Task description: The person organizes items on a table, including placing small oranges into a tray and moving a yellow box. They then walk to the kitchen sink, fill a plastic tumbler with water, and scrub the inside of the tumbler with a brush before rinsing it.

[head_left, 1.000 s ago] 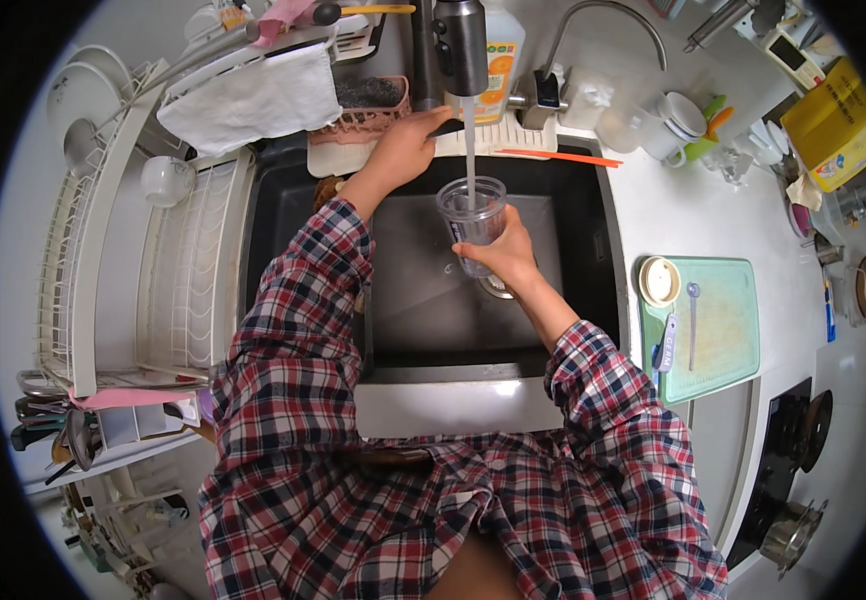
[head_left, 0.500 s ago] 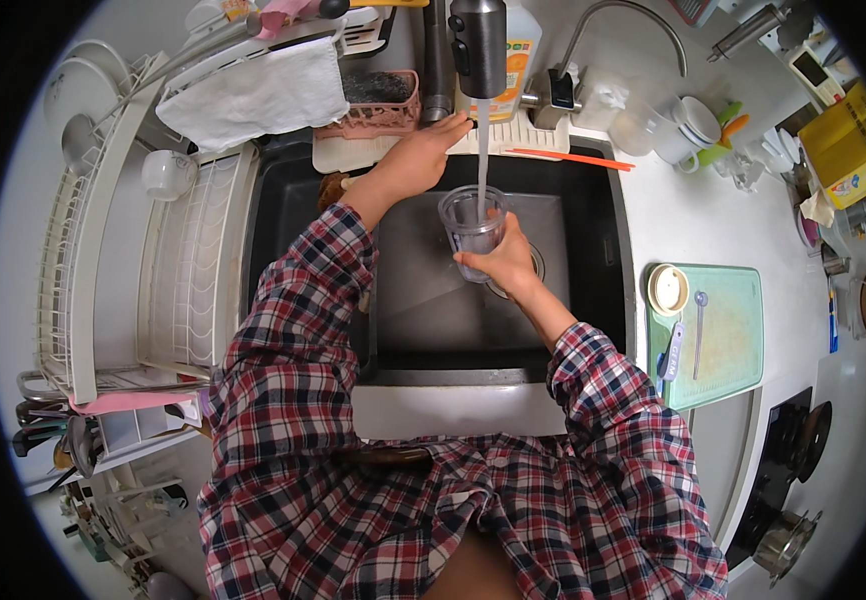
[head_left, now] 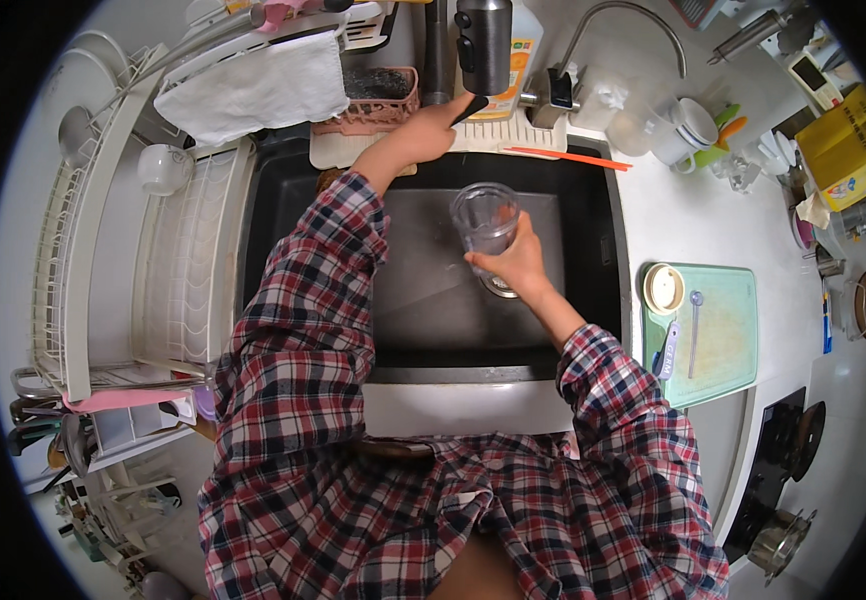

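Observation:
A clear plastic cup (head_left: 483, 212) is held over the dark sink (head_left: 423, 330), its open rim facing up. My right hand (head_left: 515, 258) is closed around the cup's lower side. At the back of the sink, my left hand (head_left: 421, 138) reaches to the faucet's black lever (head_left: 470, 108), with fingers and thumb at it. The dark grey faucet head (head_left: 483, 45) hangs just above that hand, and no water runs from it. The undersides of my left fingers are hidden.
A white dish rack (head_left: 188, 270) with a white mug (head_left: 164, 170) stands left. Behind the sink are a pink sponge basket (head_left: 378, 98) and a large bottle (head_left: 521, 50). Orange chopsticks (head_left: 568, 157) lie at the back right edge. A green cutting board (head_left: 723, 330) rests on the right counter.
The water stream into the cup has stopped. My left hand has shifted at the faucet lever, which now shows between its fingers. The cup has moved slightly right, still in my right hand.

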Motion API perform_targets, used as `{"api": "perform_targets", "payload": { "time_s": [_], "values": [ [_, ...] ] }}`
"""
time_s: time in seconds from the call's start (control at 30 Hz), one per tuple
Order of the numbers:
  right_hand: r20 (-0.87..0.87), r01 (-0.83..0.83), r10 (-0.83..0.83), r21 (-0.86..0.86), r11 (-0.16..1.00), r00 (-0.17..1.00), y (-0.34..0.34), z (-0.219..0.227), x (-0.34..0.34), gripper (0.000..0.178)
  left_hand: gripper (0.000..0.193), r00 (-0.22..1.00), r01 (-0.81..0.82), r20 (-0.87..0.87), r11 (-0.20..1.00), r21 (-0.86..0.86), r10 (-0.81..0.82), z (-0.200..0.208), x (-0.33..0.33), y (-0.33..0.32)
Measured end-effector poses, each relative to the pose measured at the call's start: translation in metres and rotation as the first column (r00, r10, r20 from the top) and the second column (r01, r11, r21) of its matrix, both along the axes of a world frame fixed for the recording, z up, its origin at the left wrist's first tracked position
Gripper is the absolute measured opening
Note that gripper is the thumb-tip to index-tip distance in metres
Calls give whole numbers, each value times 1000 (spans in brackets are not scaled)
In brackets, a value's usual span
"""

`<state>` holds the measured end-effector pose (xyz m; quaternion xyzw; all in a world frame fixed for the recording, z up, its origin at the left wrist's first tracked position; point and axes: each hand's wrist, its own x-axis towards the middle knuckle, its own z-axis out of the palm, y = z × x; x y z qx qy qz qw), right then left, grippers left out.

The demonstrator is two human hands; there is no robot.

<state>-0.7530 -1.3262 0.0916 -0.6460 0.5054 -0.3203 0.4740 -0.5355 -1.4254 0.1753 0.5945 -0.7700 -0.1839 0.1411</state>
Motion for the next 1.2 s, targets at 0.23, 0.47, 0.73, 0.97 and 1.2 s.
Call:
{"api": "perform_targets", "payload": {
  "time_s": [0.23,0.47,0.73,0.97,1.2],
  "values": [
    [8,69,-69,-181,981,998,1,-22,-7,90,57,961,-171,-256,952,-255,105,10,4,57],
    [-127,68,-111,-299,952,986,17,-32,-19,91,48,916,-306,-325,933,-189,235,49,-18,149],
    [-74,32,-68,-413,910,995,17,-38,-25,91,47,929,-329,-272,894,-304,249,51,-26,203],
    [-81,-45,21,-310,950,996,21,-38,-25,95,45,904,-369,-311,902,-226,292,53,-39,223],
    [-200,-279,235,-235,931,951,30,-26,-64,89,44,830,-472,-405,869,-146,383,62,-34,252]
  ]
}}
